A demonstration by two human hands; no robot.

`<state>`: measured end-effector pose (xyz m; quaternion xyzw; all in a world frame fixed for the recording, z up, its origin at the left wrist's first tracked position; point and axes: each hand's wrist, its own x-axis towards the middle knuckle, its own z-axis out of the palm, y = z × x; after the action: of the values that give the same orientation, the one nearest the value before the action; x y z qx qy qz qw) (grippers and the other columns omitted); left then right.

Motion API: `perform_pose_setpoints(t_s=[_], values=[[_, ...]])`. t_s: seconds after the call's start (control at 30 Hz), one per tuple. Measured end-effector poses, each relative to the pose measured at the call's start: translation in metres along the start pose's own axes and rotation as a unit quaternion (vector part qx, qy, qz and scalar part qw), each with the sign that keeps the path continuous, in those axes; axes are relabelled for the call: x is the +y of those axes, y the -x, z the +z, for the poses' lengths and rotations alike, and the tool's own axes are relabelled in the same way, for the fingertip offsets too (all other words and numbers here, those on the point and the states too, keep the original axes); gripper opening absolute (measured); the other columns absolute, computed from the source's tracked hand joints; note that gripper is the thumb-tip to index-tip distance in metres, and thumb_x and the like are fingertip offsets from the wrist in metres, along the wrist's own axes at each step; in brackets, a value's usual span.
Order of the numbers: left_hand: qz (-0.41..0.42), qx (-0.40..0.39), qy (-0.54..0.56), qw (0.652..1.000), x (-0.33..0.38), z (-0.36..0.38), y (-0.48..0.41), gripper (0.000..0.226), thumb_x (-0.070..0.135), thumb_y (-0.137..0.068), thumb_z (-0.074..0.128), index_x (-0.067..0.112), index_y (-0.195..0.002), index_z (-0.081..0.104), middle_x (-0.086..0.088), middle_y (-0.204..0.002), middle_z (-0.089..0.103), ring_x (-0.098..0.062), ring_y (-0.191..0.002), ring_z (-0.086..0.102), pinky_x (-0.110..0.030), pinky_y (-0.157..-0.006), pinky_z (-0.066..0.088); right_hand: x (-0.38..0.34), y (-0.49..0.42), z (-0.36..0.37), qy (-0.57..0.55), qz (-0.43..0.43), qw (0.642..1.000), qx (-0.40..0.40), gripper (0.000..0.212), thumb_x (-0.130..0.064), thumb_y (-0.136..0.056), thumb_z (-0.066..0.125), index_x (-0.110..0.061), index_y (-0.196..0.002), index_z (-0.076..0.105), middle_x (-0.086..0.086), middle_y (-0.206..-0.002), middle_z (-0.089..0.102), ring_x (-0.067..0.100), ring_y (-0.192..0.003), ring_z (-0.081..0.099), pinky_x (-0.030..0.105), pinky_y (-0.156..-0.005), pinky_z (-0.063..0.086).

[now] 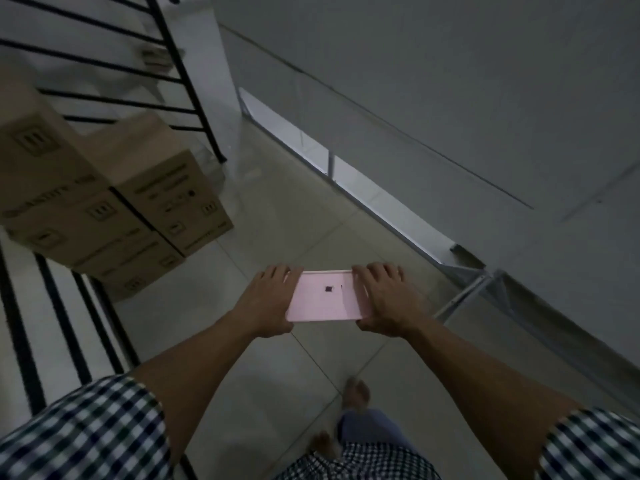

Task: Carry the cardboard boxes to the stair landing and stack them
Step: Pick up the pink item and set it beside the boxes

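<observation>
I hold a small flat pink box (323, 299) out in front of me, above the tiled floor. My left hand (265, 303) grips its left end and my right hand (384, 299) grips its right end, fingers curled over the far edge. Several brown cardboard boxes (114, 209) stand stacked on the landing at the left, against the black stair railing. The pink box hangs to the right of that stack, apart from it.
A black metal railing (180, 74) runs behind the stack, and striped stairs (52, 306) drop away at the lower left. A grey wall with a low window strip (346, 178) borders the right. My bare feet (356, 393) stand on the pale floor tiles (277, 202).
</observation>
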<state>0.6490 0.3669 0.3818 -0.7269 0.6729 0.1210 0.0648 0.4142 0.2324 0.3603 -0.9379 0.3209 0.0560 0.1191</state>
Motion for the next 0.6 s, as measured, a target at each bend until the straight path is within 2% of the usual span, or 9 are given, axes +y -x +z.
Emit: perform_pose_setpoints(t_s=[0.2,0.4,0.6], values=[[-0.05,-0.006,0.02,0.999,-0.074,-0.005,-0.046,0.109,0.048,-0.062,0.08,0.017,-0.151,0.024,-0.009,-0.131,0.044,-0.027,-0.115,0.045,-0.036,-0.089,0.04,-0.006,-0.111,-0.007,0.011,-0.047,0.999,-0.018,0.108,-0.06,-0.064,0.077,-0.025,-0.153,0.027,0.005,-0.144,0.042,0.028,-0.131,0.038,0.056,-0.114,0.028],[-0.109,-0.011,0.048,0.993,-0.148,-0.014,-0.122,0.113,0.051,-0.064,0.082,0.015,-0.153,0.022,-0.01,-0.137,0.042,-0.028,-0.12,0.043,-0.038,-0.097,0.04,0.003,-0.247,-0.022,0.028,-0.093,0.994,-0.045,0.103,-0.058,-0.068,0.077,-0.024,-0.151,0.028,0.006,-0.145,0.041,0.029,-0.132,0.037,0.056,-0.115,0.026],[-0.164,-0.01,0.074,0.984,-0.217,-0.03,-0.199,0.116,0.057,-0.064,0.08,0.015,-0.155,0.021,-0.012,-0.14,0.042,-0.03,-0.123,0.043,-0.041,-0.096,0.041,0.013,-0.38,-0.047,0.047,-0.124,0.988,-0.081,0.103,-0.055,-0.067,0.08,-0.025,-0.151,0.027,0.006,-0.147,0.041,0.03,-0.135,0.036,0.061,-0.114,0.026]])
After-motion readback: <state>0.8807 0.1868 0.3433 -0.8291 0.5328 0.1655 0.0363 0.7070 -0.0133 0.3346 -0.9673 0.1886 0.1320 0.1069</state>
